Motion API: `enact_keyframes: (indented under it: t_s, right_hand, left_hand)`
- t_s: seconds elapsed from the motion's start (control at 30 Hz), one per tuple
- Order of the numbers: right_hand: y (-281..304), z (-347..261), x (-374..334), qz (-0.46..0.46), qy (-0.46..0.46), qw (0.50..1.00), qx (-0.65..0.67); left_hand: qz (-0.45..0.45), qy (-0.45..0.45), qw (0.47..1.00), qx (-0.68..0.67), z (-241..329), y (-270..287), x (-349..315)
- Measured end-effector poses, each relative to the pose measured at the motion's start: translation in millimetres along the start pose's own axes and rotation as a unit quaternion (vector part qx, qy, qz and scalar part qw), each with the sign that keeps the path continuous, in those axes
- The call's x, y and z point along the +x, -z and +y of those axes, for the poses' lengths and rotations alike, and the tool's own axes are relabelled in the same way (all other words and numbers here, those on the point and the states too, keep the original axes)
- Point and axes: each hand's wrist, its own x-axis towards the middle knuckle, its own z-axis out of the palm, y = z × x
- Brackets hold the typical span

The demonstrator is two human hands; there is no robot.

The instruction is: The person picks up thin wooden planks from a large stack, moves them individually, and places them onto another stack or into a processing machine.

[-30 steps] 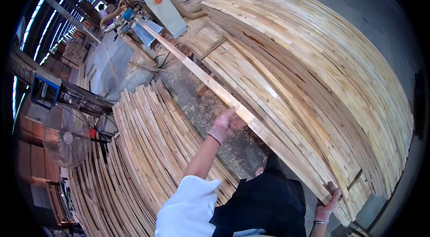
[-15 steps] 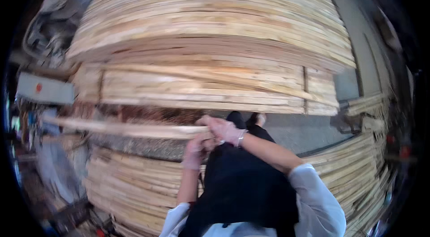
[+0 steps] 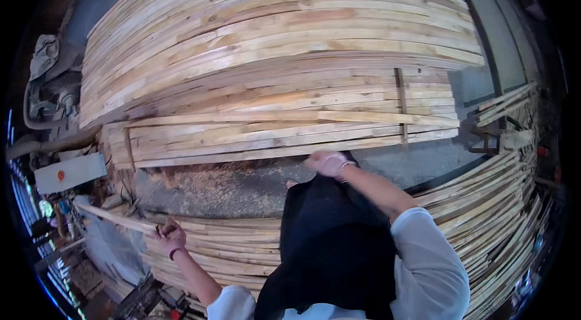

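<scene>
At the lower left, my left hand [image 3: 172,238], in a thin pale pink glove, is closed at the near end of a long narrow wooden board [image 3: 118,217]. The board slants away to the left, its far end reaching the machinery side. My right hand [image 3: 330,164], gloved the same way, is held in front of the dark apron [image 3: 339,229]. Its fingers are curled in and no board shows in them. Just beyond it lies the front edge of a low stack of boards [image 3: 272,137], with a loose board [image 3: 230,118] lying across its top.
A taller, wide stack of boards [image 3: 290,17] rises behind the low one. More rough strips [image 3: 478,205] lie at the right and beneath my left arm. Sawdust covers the floor [image 3: 224,190] between the stacks. A pale box with a red mark [image 3: 69,173] and machinery [image 3: 54,87] stand left.
My hands were together at the board's end. Now my left hand has moved left and down with the board, while my right hand has come off it and moved slightly right. The view has turned.
</scene>
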Motion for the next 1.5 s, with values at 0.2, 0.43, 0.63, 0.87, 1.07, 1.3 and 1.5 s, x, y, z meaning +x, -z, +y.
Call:
enact_keyframes:
  t_s: [0.2, 0.43, 0.63, 0.87, 1.07, 1.3, 1.5]
  right_hand:
    - [96, 179, 27, 0.091, -0.263, 0.942, -0.186]
    - [114, 303, 81, 0.084, -0.187, 0.868, -0.453]
    - [107, 272, 42, 0.113, -0.164, 0.888, -0.415]
    - [88, 147, -116, 0.033, -0.073, 0.897, -0.434]
    - [-23, 78, -238, 0.013, -0.147, 0.902, -0.405]
    - [-137, 109, -288, 0.306, -0.135, 0.866, -0.373]
    - [-142, 122, -270, 0.292, -0.15, 0.845, -0.421]
  left_hand:
    - [-0.18, 0.036, 0.95, 0.254, -105, -8, -51]
    - [-0.052, 0.326, 0.9, 0.284, -263, 33, -166]
    - [-0.033, 0.351, 0.884, 0.307, -257, 73, -141]
    - [-0.139, 0.404, 0.885, 0.183, -274, 80, -92]
    - [-0.149, 0.416, 0.892, 0.1, -291, 17, -82]
    - [-0.208, 0.409, 0.888, 0.04, -256, 85, -88]
    - [-0.236, 0.381, 0.893, 0.028, -220, 104, -114]
